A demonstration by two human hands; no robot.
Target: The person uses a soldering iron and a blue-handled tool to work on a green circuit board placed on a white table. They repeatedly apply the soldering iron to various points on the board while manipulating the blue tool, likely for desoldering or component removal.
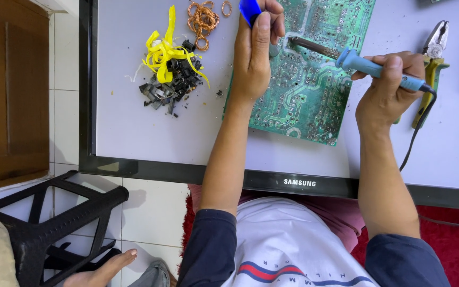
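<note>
— Two hands, two tools. Where does each sit against the green printed circuit board?

— My right hand is off the board's right edge, its grip wrapped fully around the blue handle of the soldering iron. The iron's long axis runs from that handle up and leftward, so the dark metal shaft lies across the board with its tip near the upper middle. My left hand is over the board's left edge, its grip closed on a blue plastic tool, only partly in view at the top of the picture; I cannot tell what kind of tool it is.

— Which hand is nearer the iron's tip?

— My left; its fingers lie just beside the tip, while my right is well back along the handle.

— What surrounds the board?

— It lies tilted on the pale grey desk. Left of the board, apart from it, are a heap of small black parts tangled with yellow strips, and beyond them copper wire coils. Right of the board, just behind my right hand, lie yellow-handled pliers. The iron's black cord trails toward the desk's near edge, below the board. Between heap and board there is bare desk.
</note>
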